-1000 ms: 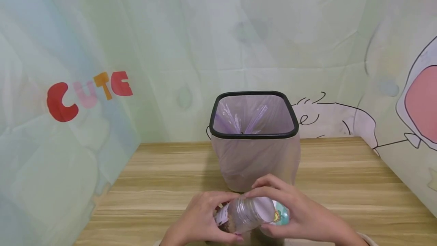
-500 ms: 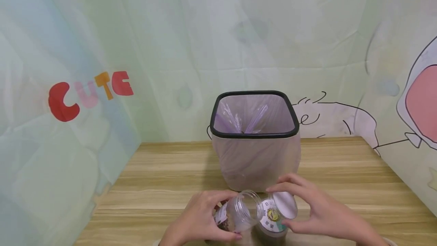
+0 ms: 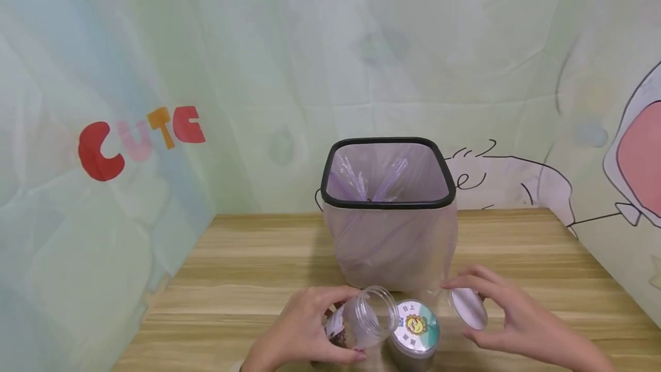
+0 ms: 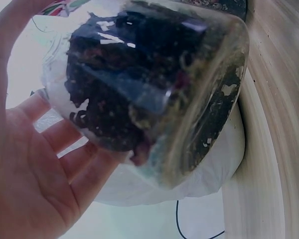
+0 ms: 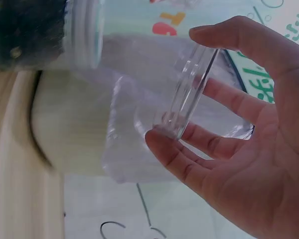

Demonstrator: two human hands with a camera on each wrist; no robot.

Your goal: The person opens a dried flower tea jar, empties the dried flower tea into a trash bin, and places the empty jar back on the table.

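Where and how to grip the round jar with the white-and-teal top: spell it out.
Grip the round jar probably by its side wall, below the top, from the right: it stands upright, and the tilted, transparent open jar in the left hand crowds its left side. The right hand would first release the clear-rimmed round lid.

The right hand (image 3: 518,316) has moved 1 lid (image 3: 469,307) (off the tilted jar (image 3: 357,324)) right, past the upright jar (image 3: 415,329).

Left hand (image 3: 301,327) in curled grip, right hand (image 3: 518,316) in fingertip pinch
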